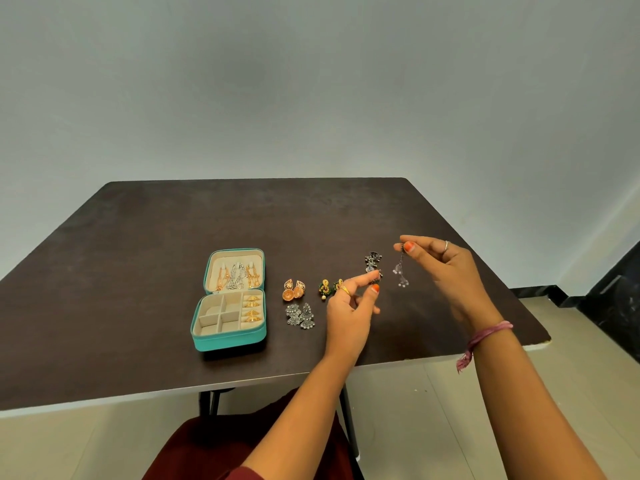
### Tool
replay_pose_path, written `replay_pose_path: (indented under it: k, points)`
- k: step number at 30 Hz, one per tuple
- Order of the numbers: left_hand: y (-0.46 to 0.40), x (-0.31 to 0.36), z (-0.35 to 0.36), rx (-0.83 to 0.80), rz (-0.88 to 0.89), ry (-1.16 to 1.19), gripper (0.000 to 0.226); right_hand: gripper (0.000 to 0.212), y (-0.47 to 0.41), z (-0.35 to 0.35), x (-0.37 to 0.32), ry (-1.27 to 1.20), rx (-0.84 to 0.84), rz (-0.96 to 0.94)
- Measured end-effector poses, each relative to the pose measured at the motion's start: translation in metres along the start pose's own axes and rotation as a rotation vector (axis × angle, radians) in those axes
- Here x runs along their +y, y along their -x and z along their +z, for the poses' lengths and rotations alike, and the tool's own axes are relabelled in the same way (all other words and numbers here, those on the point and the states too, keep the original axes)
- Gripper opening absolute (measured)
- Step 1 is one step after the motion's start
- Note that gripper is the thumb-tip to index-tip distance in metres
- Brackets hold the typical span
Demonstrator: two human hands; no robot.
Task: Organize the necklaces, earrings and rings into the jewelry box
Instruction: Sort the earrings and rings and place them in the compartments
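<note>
A teal jewelry box lies open on the dark table, with necklaces hanging in its lid and gold rings in its right-hand slots. Right of it lie a pair of copper earrings, a pair of silver earrings and a pair of green-and-gold earrings. My right hand pinches a silver dangling earring by its top, above the table. My left hand pinches the lower of two dark silver earrings.
The dark brown table ends in a near edge just behind my forearms and a right edge below my right wrist. A grey wall stands behind it. Tiled floor and my dark red lap show below.
</note>
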State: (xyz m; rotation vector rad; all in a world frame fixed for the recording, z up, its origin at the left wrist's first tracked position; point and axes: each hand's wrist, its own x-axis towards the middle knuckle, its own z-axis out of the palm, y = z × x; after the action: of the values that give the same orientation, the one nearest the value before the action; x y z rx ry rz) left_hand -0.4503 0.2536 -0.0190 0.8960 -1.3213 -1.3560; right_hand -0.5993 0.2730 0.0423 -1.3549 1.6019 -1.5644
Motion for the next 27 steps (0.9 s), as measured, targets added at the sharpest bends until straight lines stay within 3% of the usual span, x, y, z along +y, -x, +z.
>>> replay_pose_path:
  k: [18,27]
  points:
    - [-0.004,0.036,-0.039,-0.144,0.014,-0.044,0.017,0.019,0.004,0.008,-0.002,-0.002,-0.154,0.099]
    - [-0.005,0.053,-0.070,-0.201,-0.144,-0.049,0.029,0.037,0.007,0.017,-0.009,0.002,-0.278,0.235]
